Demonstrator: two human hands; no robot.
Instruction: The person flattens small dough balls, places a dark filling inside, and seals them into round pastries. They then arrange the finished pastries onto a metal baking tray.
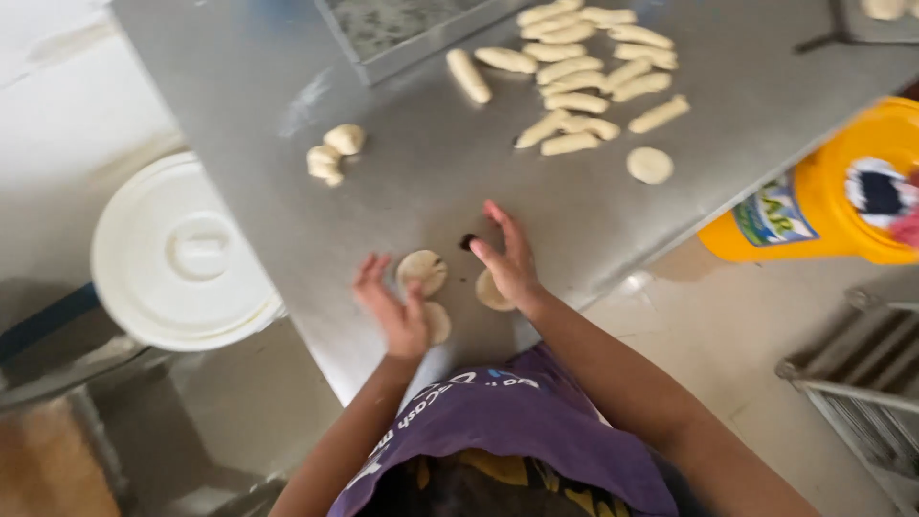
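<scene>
My left hand [391, 306] hovers with fingers spread over the steel table [402, 172], beside two flat round dough discs, one [422, 271] just right of its fingers and one [438, 323] by its heel. My right hand [507, 258] is also spread, its palm resting on a third disc [489, 291]. A small dark blob [468, 241] lies at its fingertips. Neither hand grips anything.
Several rolled dough sticks [584, 77] lie at the far side, with a lone flat disc [650, 165] and a few dough lumps [333, 153]. A metal tray [402, 38] sits behind. A white lidded bucket [182, 258] stands left, a yellow bucket [842, 201] right, a wire rack [862, 383] lower right.
</scene>
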